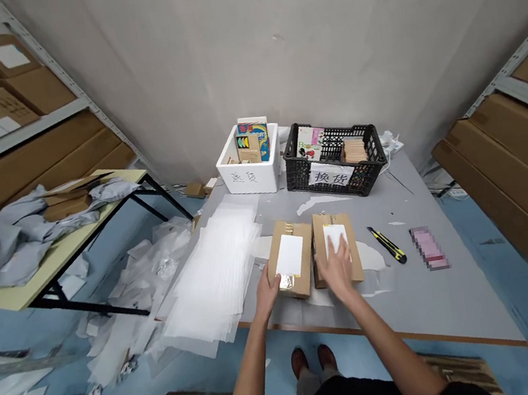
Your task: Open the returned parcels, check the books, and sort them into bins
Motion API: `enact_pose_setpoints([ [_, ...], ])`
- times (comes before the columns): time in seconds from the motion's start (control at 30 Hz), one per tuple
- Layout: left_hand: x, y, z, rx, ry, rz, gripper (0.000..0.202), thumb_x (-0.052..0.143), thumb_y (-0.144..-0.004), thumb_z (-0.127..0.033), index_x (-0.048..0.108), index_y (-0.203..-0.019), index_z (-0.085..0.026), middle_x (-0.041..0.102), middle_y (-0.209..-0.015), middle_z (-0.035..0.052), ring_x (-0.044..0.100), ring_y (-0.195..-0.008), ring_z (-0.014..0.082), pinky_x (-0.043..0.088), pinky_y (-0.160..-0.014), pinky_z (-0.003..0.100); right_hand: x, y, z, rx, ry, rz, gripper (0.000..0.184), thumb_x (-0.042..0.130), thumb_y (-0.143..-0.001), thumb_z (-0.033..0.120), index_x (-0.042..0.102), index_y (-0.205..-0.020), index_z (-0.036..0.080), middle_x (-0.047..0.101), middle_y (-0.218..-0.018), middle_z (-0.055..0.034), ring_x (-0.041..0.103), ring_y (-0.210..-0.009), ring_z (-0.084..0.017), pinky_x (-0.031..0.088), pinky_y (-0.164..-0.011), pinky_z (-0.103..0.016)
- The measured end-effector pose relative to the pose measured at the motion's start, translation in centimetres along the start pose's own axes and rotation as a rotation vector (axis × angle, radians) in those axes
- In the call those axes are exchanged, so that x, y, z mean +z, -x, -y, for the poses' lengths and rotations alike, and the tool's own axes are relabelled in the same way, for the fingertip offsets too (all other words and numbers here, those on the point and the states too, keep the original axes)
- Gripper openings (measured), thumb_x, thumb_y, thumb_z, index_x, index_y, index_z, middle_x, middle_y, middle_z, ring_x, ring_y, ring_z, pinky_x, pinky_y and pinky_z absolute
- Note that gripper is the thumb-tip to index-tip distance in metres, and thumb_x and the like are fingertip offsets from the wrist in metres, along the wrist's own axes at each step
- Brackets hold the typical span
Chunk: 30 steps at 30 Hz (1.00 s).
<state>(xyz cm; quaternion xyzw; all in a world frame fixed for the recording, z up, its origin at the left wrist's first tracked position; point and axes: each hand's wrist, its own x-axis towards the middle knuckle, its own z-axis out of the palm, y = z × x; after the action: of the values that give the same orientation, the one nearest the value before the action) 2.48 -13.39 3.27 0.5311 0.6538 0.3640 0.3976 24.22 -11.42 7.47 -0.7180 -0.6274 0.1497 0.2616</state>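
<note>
Two small brown cardboard boxes lie side by side on the grey table point(441, 303), each with a white label on top. My left hand point(266, 294) grips the near left corner of the left cardboard box point(306, 254), its thumb by the clear tape below the label. My right hand point(337, 273) lies on the right cardboard box point(354, 263) with fingers spread, fingertips on its white label point(334, 232). Right of the boxes lies a yellow and black utility knife point(386, 245). Pieces of white paper show under and around the boxes.
White foam sheets point(209, 266) lie stacked at the left, overhanging the table edge. Behind stand a white foam box point(254, 179) and a black crate point(336, 182) holding books. A blurred pink item point(428, 248) lies right. Packing scraps point(155, 268) litter the floor; shelves flank both sides.
</note>
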Motion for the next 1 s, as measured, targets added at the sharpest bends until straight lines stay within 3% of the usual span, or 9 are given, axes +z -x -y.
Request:
enact_pose_setpoints([
  [0.1, 1.0, -0.1, -0.6, -0.032, -0.025, 0.037, 0.067, 0.046, -0.084, -0.046, 0.032, -0.142, -0.013, 0.050, -0.138, 0.0145, 0.050, -0.123, 0.0275, 0.041, -0.100, 0.041, -2.1, -1.9, -4.1, 0.227, -0.030, 0.084, 0.077, 0.049, -0.082, 0.050, 0.033, -0.143, 0.006, 0.026, -0.149, -0.0246, 0.023, -0.138, -0.037, 0.026, -0.106, -0.053],
  [0.17, 1.8, -0.3, -1.0, -0.033, -0.037, 0.044, 0.068, 0.045, -0.084, -0.045, 0.030, -0.143, -0.015, 0.048, -0.139, 0.0135, 0.050, -0.124, 0.0273, 0.041, -0.100, 0.040, -2.7, -2.3, -6.0, 0.283, -0.071, 0.139, 0.073, 0.045, -0.084, 0.051, 0.037, -0.141, 0.008, 0.032, -0.147, -0.0226, 0.033, -0.135, -0.034, 0.032, -0.104, -0.048],
  [0.33, 4.0, -0.6, -1.7, -0.031, -0.020, -0.005, 0.069, 0.047, -0.084, -0.044, 0.026, -0.145, -0.017, 0.044, -0.142, 0.0136, 0.049, -0.125, 0.0283, 0.042, -0.099, 0.042, -3.1, -1.4, -7.3, 0.283, -0.101, 0.072, 0.065, 0.042, -0.085, 0.053, 0.047, -0.136, 0.013, 0.036, -0.146, -0.0174, 0.041, -0.130, -0.031, 0.038, -0.101, -0.043],
  [0.5, 6.3, 0.0, -2.4, -0.013, -0.001, 0.064, 0.071, 0.045, -0.085, -0.049, 0.023, -0.146, -0.020, 0.038, -0.147, 0.0117, 0.043, -0.130, 0.0266, 0.041, -0.101, 0.039, -4.4, -0.7, -8.8, 0.353, -0.090, 0.023, 0.070, 0.038, -0.084, 0.060, 0.048, -0.136, 0.015, 0.032, -0.149, -0.0166, 0.042, -0.129, -0.032, 0.039, -0.099, -0.043],
  [0.67, 7.6, -0.3, -3.3, 0.003, 0.015, 0.116, 0.074, 0.045, -0.085, -0.050, 0.020, -0.146, -0.018, 0.037, -0.147, 0.0140, 0.043, -0.130, 0.0267, 0.043, -0.100, 0.039, -4.9, 0.1, -10.3, 0.283, -0.016, 0.025, 0.068, 0.042, -0.085, 0.054, 0.045, -0.138, 0.012, 0.025, -0.151, -0.0190, 0.029, -0.136, -0.035, 0.030, -0.105, -0.050],
  [0.77, 7.2, 0.9, -3.5, -0.038, -0.033, 0.027, 0.070, 0.044, -0.087, -0.049, 0.025, -0.145, -0.015, 0.034, -0.149, 0.0159, 0.037, -0.135, 0.0283, 0.036, -0.106, 0.043, -4.7, 0.7, -8.3, 0.155, -0.021, -0.059, 0.063, 0.039, -0.087, 0.051, 0.047, -0.135, 0.012, 0.027, -0.151, -0.0181, 0.016, -0.141, -0.035, 0.020, -0.108, -0.058],
  [0.83, 6.3, 2.8, -3.4, -0.080, -0.032, -0.106, 0.064, 0.040, -0.089, -0.047, 0.029, -0.143, -0.015, 0.035, -0.148, 0.0159, 0.035, -0.135, 0.0273, 0.033, -0.108, 0.045, -4.3, 1.1, -5.3, 0.002, -0.112, -0.079, 0.056, 0.037, -0.089, 0.047, 0.050, -0.132, 0.014, 0.034, -0.148, -0.0161, 0.020, -0.140, -0.032, 0.022, -0.109, -0.057],
  [0.9, 5.1, 5.4, -3.1, -0.090, 0.003, -0.248, 0.056, 0.036, -0.092, -0.045, 0.034, -0.140, -0.017, 0.041, -0.144, 0.0146, 0.041, -0.132, 0.0246, 0.034, -0.107, 0.043, -3.6, 1.9, -1.2, -0.187, -0.267, 0.000, 0.049, 0.037, -0.091, 0.041, 0.053, -0.130, 0.017, 0.047, -0.139, -0.0137, 0.034, -0.133, -0.027, 0.030, -0.107, -0.051],
  [1.0, 2.3, 10.5, -2.5, -0.096, 0.025, -0.456, 0.049, 0.036, -0.092, -0.043, 0.043, -0.133, -0.018, 0.053, -0.132, 0.0134, 0.051, -0.120, 0.0224, 0.041, -0.101, 0.042, -2.0, 4.5, 5.5, -0.409, -0.473, 0.228, 0.042, 0.037, -0.092, 0.036, 0.057, -0.126, 0.022, 0.061, -0.124, -0.0106, 0.051, -0.119, -0.024, 0.039, -0.103, -0.047],
])
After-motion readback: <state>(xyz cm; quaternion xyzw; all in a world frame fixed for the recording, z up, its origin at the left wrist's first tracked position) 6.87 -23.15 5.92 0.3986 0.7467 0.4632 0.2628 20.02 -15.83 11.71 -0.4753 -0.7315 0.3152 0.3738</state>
